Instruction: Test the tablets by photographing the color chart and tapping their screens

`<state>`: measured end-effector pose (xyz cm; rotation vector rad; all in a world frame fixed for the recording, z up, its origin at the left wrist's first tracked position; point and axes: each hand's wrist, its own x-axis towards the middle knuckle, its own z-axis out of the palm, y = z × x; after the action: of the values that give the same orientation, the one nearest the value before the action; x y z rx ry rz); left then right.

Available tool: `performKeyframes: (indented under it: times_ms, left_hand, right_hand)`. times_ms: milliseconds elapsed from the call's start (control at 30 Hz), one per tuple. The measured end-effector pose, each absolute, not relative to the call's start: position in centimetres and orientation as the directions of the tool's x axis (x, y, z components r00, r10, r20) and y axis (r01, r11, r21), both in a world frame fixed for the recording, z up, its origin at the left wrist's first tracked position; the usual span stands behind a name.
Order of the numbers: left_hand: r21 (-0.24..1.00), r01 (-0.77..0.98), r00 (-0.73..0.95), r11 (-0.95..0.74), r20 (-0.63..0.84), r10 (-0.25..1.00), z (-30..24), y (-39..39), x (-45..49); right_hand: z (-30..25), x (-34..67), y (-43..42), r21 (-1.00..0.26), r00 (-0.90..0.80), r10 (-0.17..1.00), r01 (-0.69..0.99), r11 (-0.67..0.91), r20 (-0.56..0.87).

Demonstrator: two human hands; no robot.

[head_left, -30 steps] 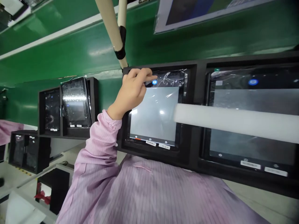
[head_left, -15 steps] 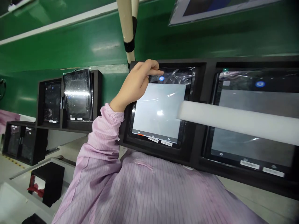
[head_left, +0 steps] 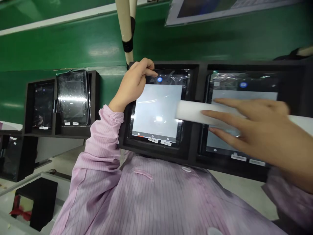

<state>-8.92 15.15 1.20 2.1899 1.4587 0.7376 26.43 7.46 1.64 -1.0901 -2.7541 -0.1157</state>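
My left hand [head_left: 134,80] bends over the upper left corner of a lit tablet [head_left: 157,109] in a black tray [head_left: 189,143]. Its fingers are curled close together at the tablet's top edge; whatever lies beneath them is hidden. Blurred by motion, my right hand [head_left: 259,125] reaches in from the right, fingers spread. Under it runs a long white foam-like bar [head_left: 189,111], lying across the tray divider and both tablets. The second tablet [head_left: 244,95], in the right compartment, also has its screen lit and is partly covered by this hand.
Further left, another black tray [head_left: 73,131] carries a dark tablet [head_left: 44,104] and a film-wrapped tablet [head_left: 73,98] standing proud. A beige post [head_left: 124,23] rises behind my left hand. Below left is a black box [head_left: 42,202] with red ribbon. A framed sheet [head_left: 207,9] lies at the back.
My right hand has come into view from the right, over the white bar. My left hand keeps its place at the tablet corner. The whole view has shifted slightly.
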Motion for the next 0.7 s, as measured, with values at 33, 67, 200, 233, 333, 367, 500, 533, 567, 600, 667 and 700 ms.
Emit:
performKeyframes:
  times_ms: [33, 67, 200, 233, 333, 367, 500, 533, 567, 600, 667, 700]
  left_hand:
    - [0.594, 0.713, 0.310, -0.374, 0.211, 0.927, 1.2, 15.2, -8.9]
    - [0.592, 0.712, 0.308, -0.377, 0.218, 0.926, 1.2, 15.2, -8.9]
    - [0.594, 0.707, 0.305, -0.384, 0.235, 0.923, 1.2, 15.2, -8.8]
    - [0.594, 0.707, 0.304, -0.383, 0.233, 0.924, 1.2, 15.1, -8.8]
    - [0.591, 0.714, 0.302, -0.376, 0.225, 0.926, 1.2, 15.1, -8.8]
    - [0.591, 0.714, 0.303, -0.377, 0.225, 0.926, 1.1, 15.2, -8.8]
    - [0.604, 0.697, 0.309, -0.386, 0.232, 0.922, 1.2, 15.3, -8.8]
    - [0.609, 0.692, 0.311, -0.387, 0.233, 0.922, 1.2, 15.3, -8.8]
    - [0.614, 0.687, 0.310, -0.389, 0.237, 0.921, 1.3, 15.3, -8.8]
    - [0.618, 0.681, 0.308, -0.392, 0.243, 0.920, 1.3, 15.3, -8.8]
    - [0.624, 0.674, 0.307, -0.395, 0.250, 0.918, 1.4, 15.2, -8.8]
    - [0.624, 0.676, 0.305, -0.392, 0.247, 0.920, 1.4, 15.1, -8.8]
  right_hand:
    - [1.5, 25.9, 8.0, 0.022, -0.740, 0.642, 0.659, 0.752, 0.199]
    - [1.6, 25.6, 8.5, 0.024, -0.759, 0.617, 0.635, 0.772, 0.206]
    - [3.5, 26.0, 9.9, -0.019, -0.760, 0.588, 0.607, 0.794, 0.277]
    - [3.9, 26.3, 10.0, -0.023, -0.756, 0.586, 0.607, 0.795, 0.292]
    - [3.9, 26.6, 10.1, -0.058, -0.746, 0.598, 0.610, 0.790, 0.293]
    - [3.6, 26.4, 10.0, -0.079, -0.743, 0.604, 0.610, 0.788, 0.287]
    - [1.7, 25.6, 9.7, -0.122, -0.740, 0.608, 0.601, 0.789, 0.287]
    - [1.4, 25.5, 9.7, -0.119, -0.746, 0.600, 0.594, 0.796, 0.288]
    - [1.1, 25.5, 9.7, -0.115, -0.753, 0.590, 0.585, 0.803, 0.290]
    - [0.9, 25.4, 9.7, -0.111, -0.756, 0.584, 0.580, 0.807, 0.296]
    - [0.8, 25.5, 9.7, -0.101, -0.758, 0.576, 0.576, 0.811, 0.306]
    - [0.8, 25.5, 9.7, -0.093, -0.761, 0.567, 0.570, 0.816, 0.315]
